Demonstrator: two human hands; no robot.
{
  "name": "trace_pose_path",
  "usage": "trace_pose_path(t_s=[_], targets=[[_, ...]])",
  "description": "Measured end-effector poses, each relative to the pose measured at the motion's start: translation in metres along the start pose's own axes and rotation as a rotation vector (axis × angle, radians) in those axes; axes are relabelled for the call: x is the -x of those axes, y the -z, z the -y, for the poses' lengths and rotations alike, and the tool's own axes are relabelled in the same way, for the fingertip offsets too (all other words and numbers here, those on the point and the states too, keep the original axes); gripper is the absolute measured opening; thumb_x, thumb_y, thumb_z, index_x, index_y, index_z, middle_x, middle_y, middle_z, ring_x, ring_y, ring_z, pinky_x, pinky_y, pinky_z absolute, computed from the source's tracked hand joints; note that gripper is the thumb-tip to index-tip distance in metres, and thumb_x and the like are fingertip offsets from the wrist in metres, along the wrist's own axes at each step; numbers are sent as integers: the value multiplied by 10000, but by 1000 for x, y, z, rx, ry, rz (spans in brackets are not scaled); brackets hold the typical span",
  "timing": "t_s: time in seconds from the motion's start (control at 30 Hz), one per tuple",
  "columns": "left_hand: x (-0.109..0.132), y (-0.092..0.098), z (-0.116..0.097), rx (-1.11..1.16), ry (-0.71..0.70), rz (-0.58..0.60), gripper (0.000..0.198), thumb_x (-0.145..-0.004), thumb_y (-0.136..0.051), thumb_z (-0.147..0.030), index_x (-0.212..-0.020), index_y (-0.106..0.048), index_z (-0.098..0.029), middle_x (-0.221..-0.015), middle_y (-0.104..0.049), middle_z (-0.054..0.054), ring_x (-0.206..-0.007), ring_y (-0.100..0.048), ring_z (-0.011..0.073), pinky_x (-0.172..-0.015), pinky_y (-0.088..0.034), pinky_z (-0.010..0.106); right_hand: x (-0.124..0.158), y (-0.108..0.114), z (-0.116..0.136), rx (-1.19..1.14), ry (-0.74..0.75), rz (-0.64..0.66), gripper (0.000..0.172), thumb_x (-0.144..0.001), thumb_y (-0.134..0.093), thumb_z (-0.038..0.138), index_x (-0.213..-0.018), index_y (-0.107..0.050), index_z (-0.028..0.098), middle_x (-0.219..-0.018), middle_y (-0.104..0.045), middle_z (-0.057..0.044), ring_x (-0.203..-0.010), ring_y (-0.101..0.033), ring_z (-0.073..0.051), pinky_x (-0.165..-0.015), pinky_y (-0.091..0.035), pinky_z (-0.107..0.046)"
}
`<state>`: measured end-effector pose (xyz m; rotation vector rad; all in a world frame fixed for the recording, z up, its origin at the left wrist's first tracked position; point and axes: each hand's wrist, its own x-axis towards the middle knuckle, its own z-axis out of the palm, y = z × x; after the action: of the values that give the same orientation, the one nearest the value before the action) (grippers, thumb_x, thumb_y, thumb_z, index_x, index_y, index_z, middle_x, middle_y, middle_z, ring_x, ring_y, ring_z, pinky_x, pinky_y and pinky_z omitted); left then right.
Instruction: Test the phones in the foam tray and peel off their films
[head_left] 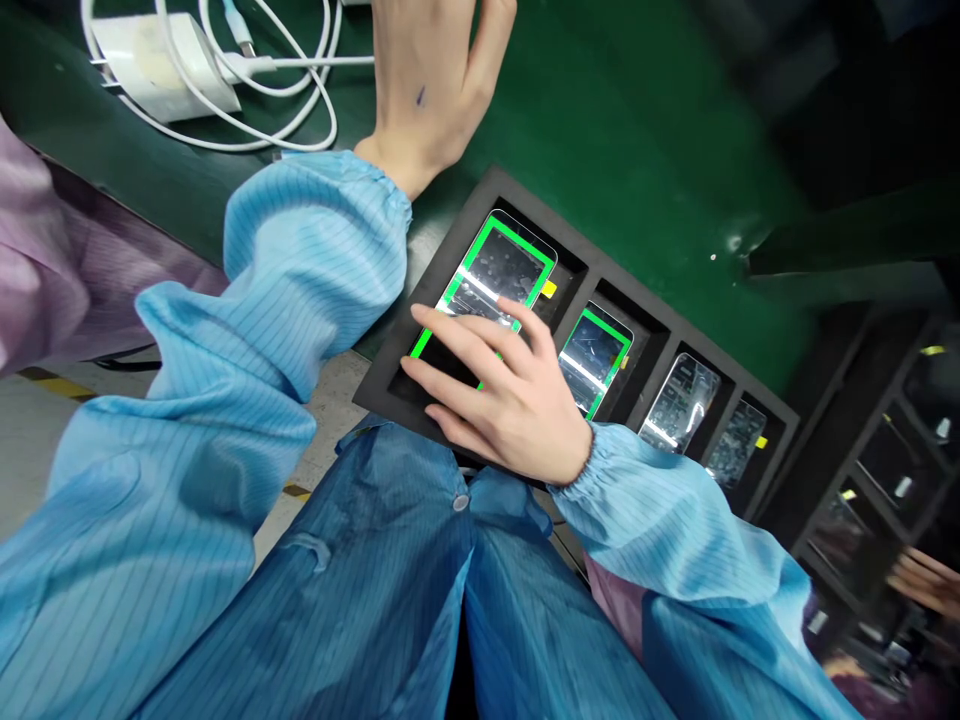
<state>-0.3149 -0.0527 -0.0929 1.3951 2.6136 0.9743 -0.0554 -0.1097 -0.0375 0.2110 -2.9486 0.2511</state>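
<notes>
My left hand (431,85) reaches over the green table at the top edge. Its thumb stands apart, but its other fingers are cut off by the frame, so whether it holds anything is hidden. My right hand (510,395) lies palm down with fingers spread over a smartphone (504,262) whose dark screen has a bright green border. This phone sits in the end compartment of a black foam tray (491,190). Beside it, partly behind my right hand, is a second green-bordered phone (596,350). Two dark glossy phones, one nearer (681,400) and one farther (736,440), fill other compartments.
A white charger (161,65) with a coiled white cable (311,65) lies at the upper left of the green table (600,120). More black trays (855,480) with devices stand at the right, near another person's hand (926,580). A pink sleeve (75,250) shows at left.
</notes>
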Motion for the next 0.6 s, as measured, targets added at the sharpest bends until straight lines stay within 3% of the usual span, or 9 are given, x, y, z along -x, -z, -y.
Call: trace_pose_path(t_s=[0.2, 0.33, 0.43, 0.6], targets=[[7, 9, -14, -73, 46, 51, 777, -857, 161, -610, -1347, -320, -244, -1472, -392, 41, -1330, -318, 219, -1133, 260, 526, -5, -1, 2, 91, -111, 30, 462, -891, -578, 227, -1348, -508, 238, -1503, -475, -84, -1227, -536, -225, -1109, -349, -490], [8, 6, -11, -107, 50, 43, 1105, -590, 359, -658, -1377, -298, -246, -1484, -372, 57, -1340, -315, 219, -1158, 206, 567, -2, -2, 2, 104, -136, 13, 483, -871, -588, 194, -1344, -506, 248, -1510, -465, -82, -1237, -524, -218, -1122, -330, -483], [6, 4, -7, -66, 9, 13, 1253, -459, 425, -655, -1371, -335, -255, -1468, -379, 68, -1351, -334, 247, -1183, 157, 578, 3, -1, 1, 83, -103, 0, 388, -884, -582, 195, -1267, -561, 256, -1492, -491, -64, -1232, -520, -206, -1130, -313, -482], [0, 8, -2, -2, -95, 45, 1412, -377, 418, -768, -1341, -422, -167, -1395, -410, 93, -1339, -399, 309, -1181, -175, 595, 10, -2, 1, 25, -36, 21, 310, -936, -544, 321, -1232, -596, 246, -1492, -493, -56, -1226, -504, -215, -1135, -284, -520]])
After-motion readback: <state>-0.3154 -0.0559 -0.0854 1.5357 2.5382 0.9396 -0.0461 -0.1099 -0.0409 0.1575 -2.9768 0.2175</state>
